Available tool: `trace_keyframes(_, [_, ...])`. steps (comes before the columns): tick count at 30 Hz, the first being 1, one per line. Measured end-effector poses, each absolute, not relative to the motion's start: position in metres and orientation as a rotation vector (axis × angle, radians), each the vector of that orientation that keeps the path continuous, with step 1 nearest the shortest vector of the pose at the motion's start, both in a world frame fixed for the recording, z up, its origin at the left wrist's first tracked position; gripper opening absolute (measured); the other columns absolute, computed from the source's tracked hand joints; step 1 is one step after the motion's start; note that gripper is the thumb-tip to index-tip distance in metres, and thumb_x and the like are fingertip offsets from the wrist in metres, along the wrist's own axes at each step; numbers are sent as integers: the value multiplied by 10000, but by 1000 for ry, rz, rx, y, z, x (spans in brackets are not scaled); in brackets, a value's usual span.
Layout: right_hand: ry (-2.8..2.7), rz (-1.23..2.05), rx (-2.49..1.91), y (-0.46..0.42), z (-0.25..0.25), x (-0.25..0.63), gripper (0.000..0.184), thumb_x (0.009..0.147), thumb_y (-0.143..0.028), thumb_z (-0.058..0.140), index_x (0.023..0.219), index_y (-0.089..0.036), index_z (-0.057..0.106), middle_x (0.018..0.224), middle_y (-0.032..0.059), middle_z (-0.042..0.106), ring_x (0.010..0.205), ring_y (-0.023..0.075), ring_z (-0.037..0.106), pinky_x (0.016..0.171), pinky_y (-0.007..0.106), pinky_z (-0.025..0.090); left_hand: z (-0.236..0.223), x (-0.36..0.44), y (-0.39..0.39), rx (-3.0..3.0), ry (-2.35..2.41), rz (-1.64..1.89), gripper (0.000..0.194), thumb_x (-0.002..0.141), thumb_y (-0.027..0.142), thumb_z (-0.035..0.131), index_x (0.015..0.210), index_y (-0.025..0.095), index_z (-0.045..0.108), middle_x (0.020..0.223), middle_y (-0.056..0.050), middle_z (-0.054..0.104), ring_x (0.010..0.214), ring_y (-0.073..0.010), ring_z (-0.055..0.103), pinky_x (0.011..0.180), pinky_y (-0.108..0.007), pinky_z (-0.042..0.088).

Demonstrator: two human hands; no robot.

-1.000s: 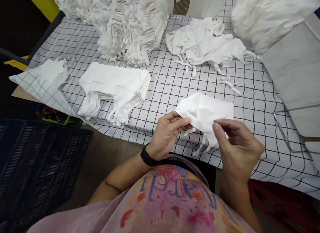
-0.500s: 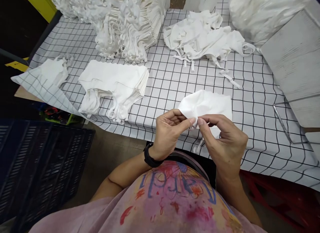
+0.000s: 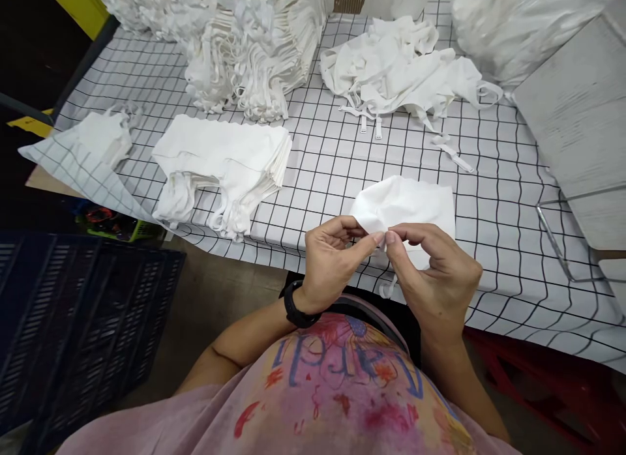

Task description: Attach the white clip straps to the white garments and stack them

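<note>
A white strappy garment, perhaps a camisole or bra top, lies spread at the table's near edge, one strap hanging over the side. My left hand pinches its near edge between thumb and fingers. Close against it, my right hand pinches the same edge, the fingertips of both hands almost touching. Whatever small detail sits between the fingertips is hidden. To the left lies a neat stack of similar white garments, straps toward me.
Behind are a tall heap of white garments and a loose pile. A loose white strap lies on the checked tablecloth. At right stand a white board and a metal wire frame. Dark blue crates stand below left.
My hands stay at the same edge of the garment, fingertips drawn slightly closer together. The fabric above them has shifted a little; its folds look different.
</note>
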State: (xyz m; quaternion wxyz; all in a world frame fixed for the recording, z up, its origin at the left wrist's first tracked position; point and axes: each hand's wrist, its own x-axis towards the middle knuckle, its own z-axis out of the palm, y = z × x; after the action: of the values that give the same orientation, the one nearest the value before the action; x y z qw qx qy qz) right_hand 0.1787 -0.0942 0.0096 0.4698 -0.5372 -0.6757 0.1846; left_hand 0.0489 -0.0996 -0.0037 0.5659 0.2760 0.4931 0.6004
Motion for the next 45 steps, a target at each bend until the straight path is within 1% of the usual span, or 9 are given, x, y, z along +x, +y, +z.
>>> trace_keyframes(5, [-1635, 480, -1362, -94, 8, 178, 84, 908, -171, 713, 844, -224, 717, 811, -4, 730, 753, 169, 689, 720, 322, 568, -3, 49, -98, 546, 1107, 1388, 249, 676, 273, 952, 814, 174, 770, 766, -3, 748, 686, -97, 673, 670, -216, 540])
trace_keyframes(8, [-1590, 592, -1391, -93, 7, 181, 75, 915, -195, 711, 846, -219, 726, 800, -4, 723, 738, 165, 683, 711, 312, 565, -2, 48, -96, 494, 1066, 1358, 243, 681, 273, 948, 802, 168, 766, 755, -3, 743, 669, -91, 662, 654, -217, 516])
trace_keyframes(13, [-1539, 698, -1380, -94, 5, 183, 53, 925, -218, 704, 890, -219, 744, 847, 12, 734, 763, 179, 690, 725, 332, 572, -1, 45, -93, 429, 1020, 1298, 237, 682, 256, 938, 814, 154, 769, 779, -21, 758, 684, -100, 676, 693, -230, 526])
trace_keyframes(15, [-1555, 641, -1357, -94, 5, 182, 37, 914, -200, 713, 925, -222, 740, 878, 19, 735, 797, 188, 692, 751, 348, 575, -1, 45, -93, 412, 1007, 1306, 236, 673, 240, 939, 817, 156, 772, 793, -22, 766, 703, -104, 685, 722, -235, 540])
trace_keyframes(20, [-1686, 349, -1278, -95, 1, 181, 139, 886, -155, 746, 985, -247, 717, 931, 30, 748, 882, 218, 714, 810, 388, 586, 0, 44, -93, 393, 995, 1316, 227, 672, 241, 940, 798, 159, 769, 768, -11, 760, 695, -106, 688, 733, -242, 553])
trace_keyframes(24, [-1788, 199, -1246, -95, -3, 184, 177, 883, -156, 753, 1007, -279, 725, 970, 37, 753, 906, 235, 726, 811, 407, 592, 0, 43, -93, 385, 1016, 1319, 238, 670, 248, 945, 798, 158, 766, 778, -14, 764, 702, -105, 698, 748, -238, 549])
trace_keyframes(35, [-1887, 49, -1151, -95, -14, 189, 288, 856, -116, 768, 1056, -314, 709, 937, 17, 743, 836, 220, 698, 764, 398, 524, -1, 41, -91, 365, 985, 1296, 210, 673, 220, 934, 769, 148, 761, 798, -20, 757, 761, -110, 699, 796, -242, 544])
trace_keyframes(41, [-1902, 27, -1146, -94, -14, 187, 227, 887, -149, 745, 1036, -312, 690, 929, 16, 746, 831, 219, 699, 777, 400, 517, 1, 40, -91, 343, 978, 1276, 245, 649, 236, 941, 737, 145, 732, 771, -14, 734, 750, -108, 687, 786, -240, 526])
trace_keyframes(45, [-1899, 26, -1122, -93, -13, 187, 307, 869, -110, 755, 1099, -302, 689, 935, 21, 755, 832, 217, 705, 786, 396, 520, 1, 39, -91, 350, 985, 1286, 246, 644, 237, 940, 742, 147, 733, 774, -15, 736, 748, -112, 688, 788, -243, 531])
